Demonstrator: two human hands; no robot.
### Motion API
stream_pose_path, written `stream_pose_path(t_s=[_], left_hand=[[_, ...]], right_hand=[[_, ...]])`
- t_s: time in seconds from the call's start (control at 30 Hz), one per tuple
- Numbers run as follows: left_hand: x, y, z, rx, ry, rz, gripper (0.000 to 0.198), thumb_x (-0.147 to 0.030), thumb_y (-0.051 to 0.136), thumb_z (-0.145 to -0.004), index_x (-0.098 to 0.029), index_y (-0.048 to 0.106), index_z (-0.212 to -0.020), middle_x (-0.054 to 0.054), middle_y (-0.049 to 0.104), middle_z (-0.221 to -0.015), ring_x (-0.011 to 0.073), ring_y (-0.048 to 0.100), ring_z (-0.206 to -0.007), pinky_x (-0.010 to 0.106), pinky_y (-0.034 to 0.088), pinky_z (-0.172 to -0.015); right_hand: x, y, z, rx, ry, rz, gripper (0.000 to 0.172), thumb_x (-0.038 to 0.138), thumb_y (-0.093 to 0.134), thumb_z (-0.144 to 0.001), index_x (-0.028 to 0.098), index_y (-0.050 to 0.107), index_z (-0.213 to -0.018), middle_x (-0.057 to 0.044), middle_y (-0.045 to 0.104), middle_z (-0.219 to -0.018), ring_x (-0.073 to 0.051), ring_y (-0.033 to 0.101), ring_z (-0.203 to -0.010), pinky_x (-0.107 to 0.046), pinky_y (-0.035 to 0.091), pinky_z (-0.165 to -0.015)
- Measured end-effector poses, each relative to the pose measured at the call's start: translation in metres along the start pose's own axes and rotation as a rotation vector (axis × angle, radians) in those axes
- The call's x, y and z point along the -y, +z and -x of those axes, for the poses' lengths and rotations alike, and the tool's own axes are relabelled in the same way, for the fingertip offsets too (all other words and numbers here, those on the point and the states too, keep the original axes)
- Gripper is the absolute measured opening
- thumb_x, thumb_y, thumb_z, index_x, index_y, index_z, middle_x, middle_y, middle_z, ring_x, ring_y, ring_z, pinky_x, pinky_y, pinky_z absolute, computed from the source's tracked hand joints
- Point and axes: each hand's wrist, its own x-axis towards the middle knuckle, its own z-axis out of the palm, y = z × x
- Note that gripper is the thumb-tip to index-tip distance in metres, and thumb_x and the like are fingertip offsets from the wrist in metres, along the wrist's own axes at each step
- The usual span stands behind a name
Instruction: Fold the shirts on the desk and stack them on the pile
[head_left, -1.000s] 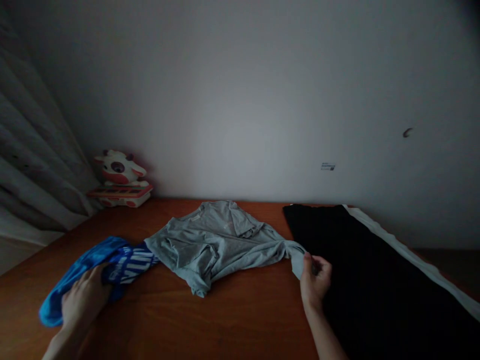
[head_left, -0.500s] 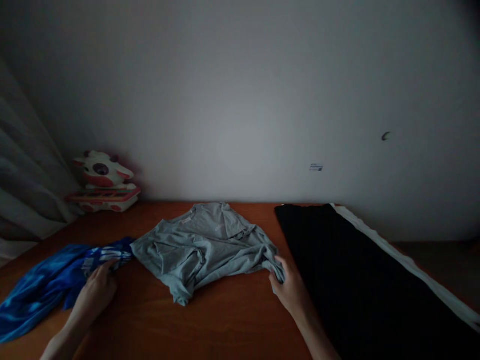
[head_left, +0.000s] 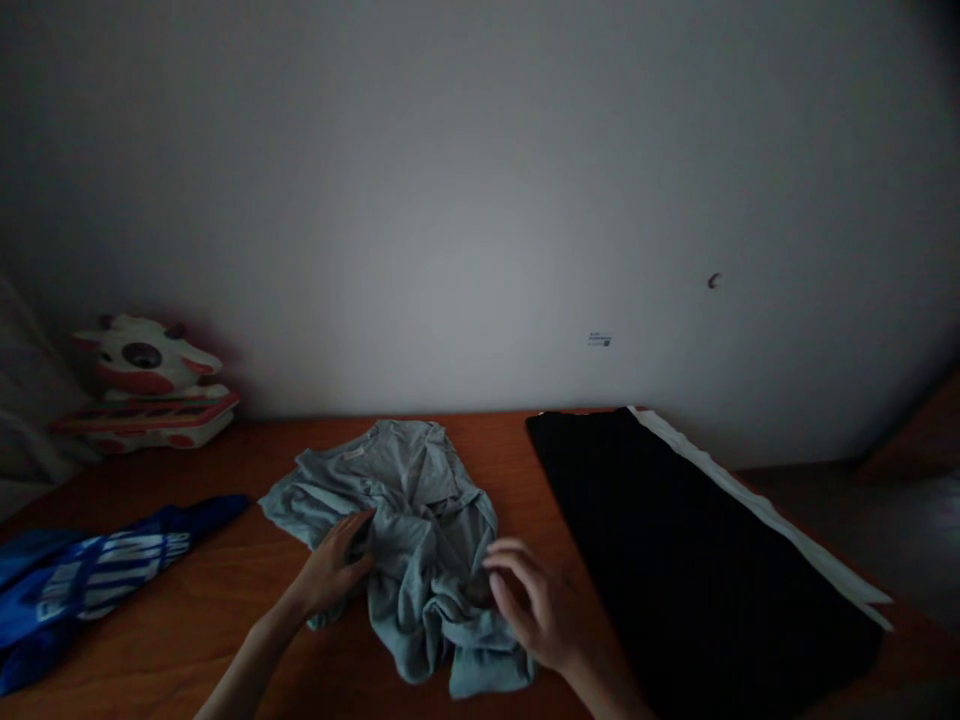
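Head view, left hand (head_left: 334,575): palm down on the grey shirt (head_left: 416,540), fingers spread
Right hand (head_left: 536,610): fingers curled, pinching a shirt fold
Shirt: bunched mid-surface, long axis running away from the person
Room: bare wooden surface (head_left: 247,640) in front; black cloth (head_left: 675,540) right, blue cloth (head_left: 82,585) left
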Motion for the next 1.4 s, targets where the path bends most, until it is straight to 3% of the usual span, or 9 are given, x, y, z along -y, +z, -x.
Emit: stream_pose_path(t_s=[0.13, 0.33, 0.47, 0.6, 0.77, 0.93, 1.1, 1.23, 1.4], left_hand=[[-0.002, -0.006, -0.006, 0.097, 0.051, 0.104, 0.062, -0.036, 0.052, -0.071, -0.016, 0.063, -0.129, 0.012, 0.07, -0.131, 0.0311, 0.064, -0.123, 0.045, 0.049, -0.107], [-0.004, -0.006, 0.0, 0.065, 0.128, 0.246, 0.048, -0.044, 0.055, -0.077, -0.021, 0.07, -0.117, 0.01, 0.075, -0.12, 0.0305, 0.068, -0.112, 0.042, 0.053, -0.1], [-0.004, -0.008, 0.003, 0.066, 0.176, 0.259, 0.039, -0.048, 0.053, -0.083, -0.021, 0.073, -0.101, 0.01, 0.076, -0.113, 0.0292, 0.069, -0.105, 0.041, 0.056, -0.095], [-0.003, -0.008, 0.005, -0.051, 0.193, 0.178, 0.036, -0.049, 0.052, -0.089, -0.022, 0.074, -0.099, 0.011, 0.073, -0.119, 0.0266, 0.069, -0.107, 0.036, 0.056, -0.096], [0.004, -0.013, 0.006, -0.104, 0.184, 0.018, 0.033, -0.051, 0.059, -0.088, -0.026, 0.074, -0.102, 0.008, 0.072, -0.12, 0.0253, 0.069, -0.11, 0.035, 0.055, -0.098], [0.016, -0.02, 0.005, -0.19, 0.144, -0.05, 0.039, -0.06, 0.062, -0.082, -0.025, 0.075, -0.093, 0.01, 0.073, -0.12, 0.0286, 0.068, -0.111, 0.042, 0.055, -0.1], [0.029, -0.028, 0.005, -0.31, -0.204, 0.08, 0.046, -0.064, 0.06, -0.076, -0.024, 0.071, -0.095, 0.008, 0.078, -0.093, 0.0269, 0.074, -0.088, 0.036, 0.059, -0.08], [0.035, -0.042, 0.011, -0.654, -0.561, 0.21, 0.052, -0.063, 0.06, -0.077, -0.018, 0.067, -0.101, 0.006, 0.074, -0.082, 0.0272, 0.072, -0.081, 0.035, 0.058, -0.066], [0.047, -0.049, 0.016, -0.786, -0.562, 0.165, 0.05, -0.056, 0.043, -0.092, -0.012, 0.062, -0.106, 0.002, 0.069, -0.072, 0.0222, 0.067, -0.063, 0.032, 0.056, -0.052]], right_hand=[[-0.039, 0.006, -0.039, -0.181, 0.132, 0.113, 0.028, 0.038, 0.059, -0.093, 0.022, 0.063, -0.116, -0.012, 0.065, -0.125, -0.027, 0.06, -0.121, -0.044, 0.048, -0.106], [-0.058, 0.025, -0.067, 0.155, 0.109, 0.272, 0.083, 0.041, 0.081, -0.075, 0.022, 0.046, -0.148, -0.014, 0.052, -0.148, -0.033, 0.048, -0.136, -0.05, 0.037, -0.115], [-0.056, 0.041, -0.08, 0.192, 0.157, 0.362, 0.064, 0.042, 0.079, -0.078, 0.022, 0.06, -0.136, -0.013, 0.067, -0.125, -0.033, 0.06, -0.118, -0.046, 0.046, -0.102], [-0.074, 0.054, -0.08, -0.043, 0.259, 0.197, 0.02, 0.043, 0.068, -0.088, 0.024, 0.075, -0.092, -0.006, 0.074, -0.092, -0.024, 0.069, -0.09, -0.031, 0.049, -0.082], [-0.106, 0.041, -0.071, -0.369, 0.447, 0.125, 0.052, 0.06, 0.038, -0.098, 0.019, 0.069, -0.088, -0.011, 0.074, -0.083, -0.025, 0.07, -0.081, -0.032, 0.049, -0.073], [-0.129, 0.013, -0.06, -0.809, 0.585, -0.043, 0.06, 0.071, 0.045, -0.088, 0.017, 0.069, -0.096, -0.015, 0.076, -0.098, -0.031, 0.07, -0.098, -0.038, 0.051, -0.086], [-0.149, -0.002, -0.051, -0.969, 0.66, -0.086, 0.064, 0.075, 0.047, -0.083, 0.015, 0.069, -0.094, -0.016, 0.076, -0.091, -0.032, 0.07, -0.095, -0.039, 0.052, -0.082], [-0.16, -0.013, -0.046, -1.107, 0.712, -0.105, 0.066, 0.072, 0.04, -0.087, 0.014, 0.066, -0.103, -0.014, 0.075, -0.091, -0.03, 0.07, -0.092, -0.039, 0.053, -0.079], [-0.156, -0.014, -0.05, -1.053, 0.647, -0.132, 0.068, 0.07, 0.048, -0.084, 0.013, 0.061, -0.119, -0.017, 0.074, -0.109, -0.03, 0.069, -0.105, -0.039, 0.054, -0.088]])
